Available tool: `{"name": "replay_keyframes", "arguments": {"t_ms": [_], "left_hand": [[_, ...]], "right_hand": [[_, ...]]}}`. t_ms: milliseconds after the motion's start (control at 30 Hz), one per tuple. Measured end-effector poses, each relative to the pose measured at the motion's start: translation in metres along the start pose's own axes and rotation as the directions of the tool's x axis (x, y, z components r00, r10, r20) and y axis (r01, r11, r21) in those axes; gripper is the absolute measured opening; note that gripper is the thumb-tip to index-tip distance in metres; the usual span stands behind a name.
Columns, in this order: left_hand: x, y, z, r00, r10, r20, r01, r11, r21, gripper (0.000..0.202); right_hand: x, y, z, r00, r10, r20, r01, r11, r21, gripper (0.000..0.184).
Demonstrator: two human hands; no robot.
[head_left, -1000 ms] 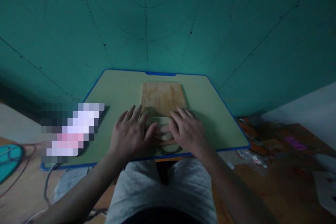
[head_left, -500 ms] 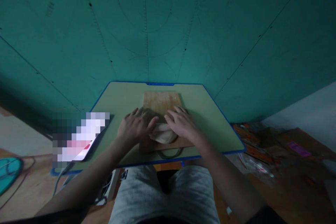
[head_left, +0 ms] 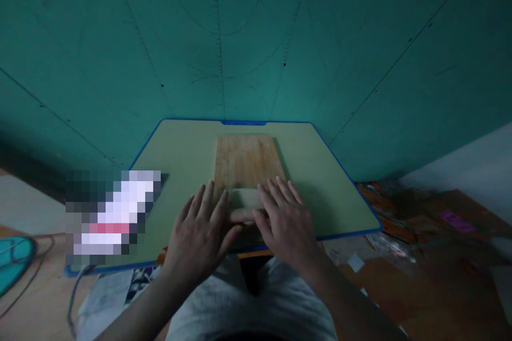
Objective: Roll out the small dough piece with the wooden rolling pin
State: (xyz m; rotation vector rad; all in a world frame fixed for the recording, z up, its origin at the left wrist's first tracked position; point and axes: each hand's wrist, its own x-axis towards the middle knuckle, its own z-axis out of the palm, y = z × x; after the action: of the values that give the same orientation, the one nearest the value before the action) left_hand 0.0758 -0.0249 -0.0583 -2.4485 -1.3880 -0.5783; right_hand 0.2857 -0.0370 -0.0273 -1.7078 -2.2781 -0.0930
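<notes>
A wooden cutting board (head_left: 248, 157) lies in the middle of the small table. On its near part is a pale, smooth piece of dough (head_left: 245, 198), partly covered by my hands. Across the dough's near side runs a slim light rolling pin (head_left: 241, 216), its ends hidden beneath my palms. My left hand (head_left: 200, 232) lies over the left end, fingers stretched forward and a little apart. Over the right end rests my right hand (head_left: 288, 219), palm down with its fingers spread.
The table (head_left: 332, 186) has a blue rim and stands against a green wall (head_left: 248, 64). A phone-like bright screen (head_left: 120, 213), blurred by pixels, sits at the left with a cable. Plastic bags and boards (head_left: 388, 224) lie on the floor at right.
Both hands have come nearer to my body, and the rolling pin has moved with them from the dough's far side to its near side. The view has shifted slightly.
</notes>
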Motion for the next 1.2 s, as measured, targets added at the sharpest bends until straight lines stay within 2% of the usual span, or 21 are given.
{"name": "replay_keyframes", "arguments": {"t_ms": [133,200,267,367,533,600,667,800,867,933,1000,1100,1133,1200], "left_hand": [[0.049,-0.015,0.005,0.994,-0.066,0.091,0.064,0.997,0.032,0.064],[0.073,-0.022,0.007,0.991,-0.088,0.1,0.082,0.994,0.066,0.062],[0.085,-0.026,0.009,0.989,-0.103,0.106,0.095,0.993,0.073,0.062],[0.074,-0.022,0.007,0.991,-0.094,0.097,0.091,0.995,0.038,0.062],[0.012,0.001,-0.002,0.999,-0.021,0.038,0.021,1.0,-0.021,0.063],[-0.002,0.006,-0.004,1.0,-0.011,0.021,0.012,1.0,-0.022,0.066],[0.002,0.005,-0.004,1.0,-0.012,0.019,0.012,1.0,-0.012,0.069],[0.046,-0.01,-0.004,0.992,-0.041,0.119,0.046,0.998,-0.041,0.071],[0.066,-0.019,-0.003,0.976,0.01,0.219,0.017,0.993,-0.119,0.062],[0.075,-0.026,-0.001,0.969,0.067,0.238,-0.023,0.983,-0.184,0.06],[0.071,-0.031,0.003,0.971,0.115,0.211,-0.064,0.97,-0.236,0.059],[0.056,-0.039,0.006,0.978,0.13,0.161,-0.073,0.946,-0.317,0.045],[0.052,-0.042,0.005,0.985,0.094,0.144,-0.039,0.938,-0.345,0.041],[0.047,-0.049,0.0,0.993,-0.065,0.103,0.101,0.913,-0.396,0.039]], "right_hand": [[0.048,0.013,0.002,0.993,0.081,0.082,-0.08,0.997,-0.009,0.05],[0.072,0.017,0.0,0.986,0.106,0.132,-0.107,0.994,0.001,0.047],[0.083,0.019,-0.003,0.982,0.109,0.155,-0.111,0.994,0.005,0.043],[0.069,0.014,-0.004,0.986,0.102,0.131,-0.103,0.995,0.002,0.04],[0.008,-0.002,0.001,1.0,0.014,0.015,-0.014,1.0,0.019,0.046],[-0.003,-0.004,0.002,1.0,-0.026,-0.016,0.026,1.0,0.005,0.051],[0.001,-0.003,0.002,1.0,-0.028,-0.003,0.027,1.0,-0.007,0.052],[0.046,0.006,0.003,0.994,0.074,0.079,-0.073,0.997,-0.017,0.049],[0.071,0.011,0.002,0.99,0.091,0.105,-0.091,0.996,-0.009,0.047],[0.089,0.015,-0.001,0.994,0.044,0.099,-0.047,0.999,0.022,0.045],[0.094,0.018,-0.007,0.999,-0.035,0.032,0.032,0.997,0.075,0.042],[0.079,0.019,-0.019,0.982,-0.09,-0.165,0.119,0.977,0.176,0.042],[0.069,0.019,-0.022,0.969,-0.076,-0.233,0.127,0.969,0.212,0.042],[0.049,0.018,-0.025,0.944,-0.027,-0.33,0.128,0.949,0.287,0.042]]}}
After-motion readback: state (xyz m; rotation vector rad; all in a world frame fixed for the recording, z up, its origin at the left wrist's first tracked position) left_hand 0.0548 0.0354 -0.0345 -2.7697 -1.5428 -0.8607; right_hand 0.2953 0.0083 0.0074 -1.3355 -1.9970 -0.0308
